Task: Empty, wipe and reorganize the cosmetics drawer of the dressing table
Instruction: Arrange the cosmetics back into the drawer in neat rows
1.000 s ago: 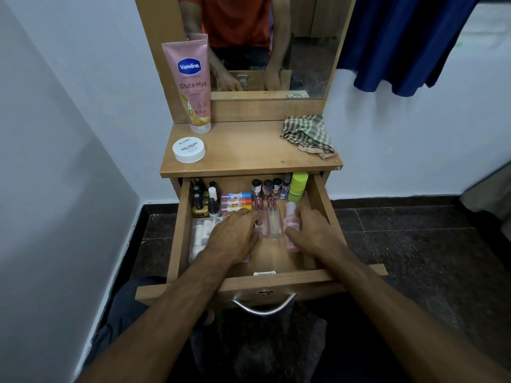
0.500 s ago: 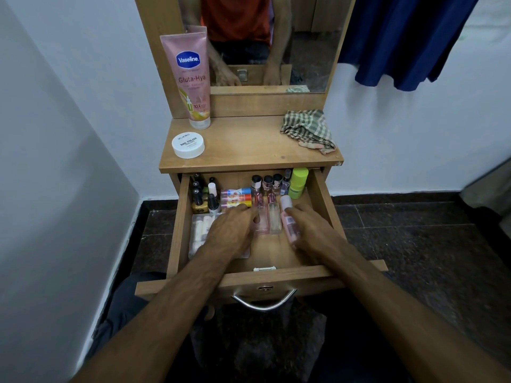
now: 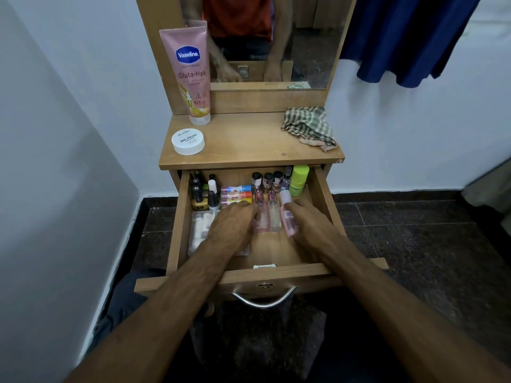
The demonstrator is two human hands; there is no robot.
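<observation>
Head cam: pulled-out wooden drawer (image 3: 179, 230) is full of cosmetics. Left hand (image 3: 231, 229) lies knuckles up, fingers curled against a clear pink glass bottle (image 3: 261, 214); can't tell if it's gripping. Right hand (image 3: 311, 226) holds a pale pink plastic bottle (image 3: 287, 214). Checked cloth (image 3: 308, 127) sits on the wooden surface (image 3: 249, 145).

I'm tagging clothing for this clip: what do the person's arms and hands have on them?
Nothing: the left hand and right hand are bare, with no gloves, rings or watch visible. Both forearms are uncovered up to the frame edge, no sleeves showing.
</observation>
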